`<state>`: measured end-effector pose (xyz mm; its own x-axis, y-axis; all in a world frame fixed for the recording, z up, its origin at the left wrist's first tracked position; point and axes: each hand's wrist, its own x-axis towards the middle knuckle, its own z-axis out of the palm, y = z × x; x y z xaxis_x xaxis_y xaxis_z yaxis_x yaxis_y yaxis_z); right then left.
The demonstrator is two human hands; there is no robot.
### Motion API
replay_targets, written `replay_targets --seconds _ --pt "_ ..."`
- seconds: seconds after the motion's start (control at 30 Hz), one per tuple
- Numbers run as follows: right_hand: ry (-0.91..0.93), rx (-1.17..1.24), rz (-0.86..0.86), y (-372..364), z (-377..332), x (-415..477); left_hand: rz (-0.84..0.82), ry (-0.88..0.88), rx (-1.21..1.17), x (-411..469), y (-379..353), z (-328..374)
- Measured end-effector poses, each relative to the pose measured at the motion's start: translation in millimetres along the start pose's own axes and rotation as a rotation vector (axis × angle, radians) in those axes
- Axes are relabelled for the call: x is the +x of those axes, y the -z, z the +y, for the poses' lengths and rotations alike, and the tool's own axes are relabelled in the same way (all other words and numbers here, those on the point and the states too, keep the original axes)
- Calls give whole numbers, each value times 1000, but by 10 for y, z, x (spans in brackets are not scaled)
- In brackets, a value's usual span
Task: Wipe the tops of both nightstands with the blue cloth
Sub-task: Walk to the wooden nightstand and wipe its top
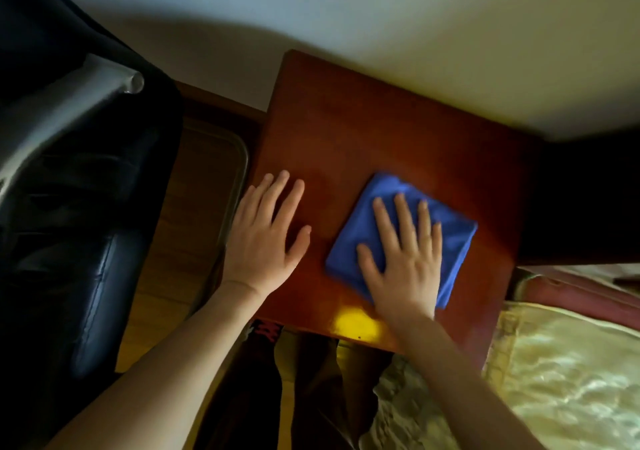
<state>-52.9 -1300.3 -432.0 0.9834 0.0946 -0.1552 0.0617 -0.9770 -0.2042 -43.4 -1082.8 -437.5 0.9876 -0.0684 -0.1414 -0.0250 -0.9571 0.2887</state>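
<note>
A reddish-brown wooden nightstand [381, 120] stands against the pale wall, its top in the middle of the head view. A folded blue cloth [453, 238] lies on the near right part of the top. My right hand [403, 259] presses flat on the cloth, fingers spread. Flat on the bare wood at the left edge of the top rests my left hand [266, 235], fingers apart, holding nothing. Only this one nightstand is in view.
A black leather chair with a silver armrest [69, 131] stands to the left. Between chair and nightstand is wooden floor with a metal-framed object [228, 186]. A bed with shiny gold bedding [568, 373] lies at the right. My legs show below the nightstand.
</note>
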Motion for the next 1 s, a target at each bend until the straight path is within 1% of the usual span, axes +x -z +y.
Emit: replay_targets --seconds 0.1,0.17,0.27,0.4,0.5,0.57,0.63,0.7,0.9,1.0 --pt "73 -20 -79 -119 -97 -805 4 -12 -31 5 3 7" --pt "121 -37 -92 -138 -70 -941 -1 -12 -34 2 0 4" --pt "84 -27 -31 -92 -39 -474 10 -12 -26 8 -11 5" --pt "-33 -30 76 6 -82 584 28 -26 2 8 -26 -14" --pt "-118 -8 50 141 -2 1227 42 -27 8 -1 -38 0" --pt "-124 -8 14 176 46 1372 42 -30 10 -2 -42 -6" --pt "-96 -5 32 168 23 1243 49 -30 22 -12 -40 -17" --pt "-83 -3 69 110 -37 904 40 -29 23 -10 -41 -17" --pt "-42 -52 52 -139 -188 -542 32 -36 -31 -26 -23 -16" --pt "-45 -48 67 -180 -206 -689 30 -47 -30 -33 -21 -18"
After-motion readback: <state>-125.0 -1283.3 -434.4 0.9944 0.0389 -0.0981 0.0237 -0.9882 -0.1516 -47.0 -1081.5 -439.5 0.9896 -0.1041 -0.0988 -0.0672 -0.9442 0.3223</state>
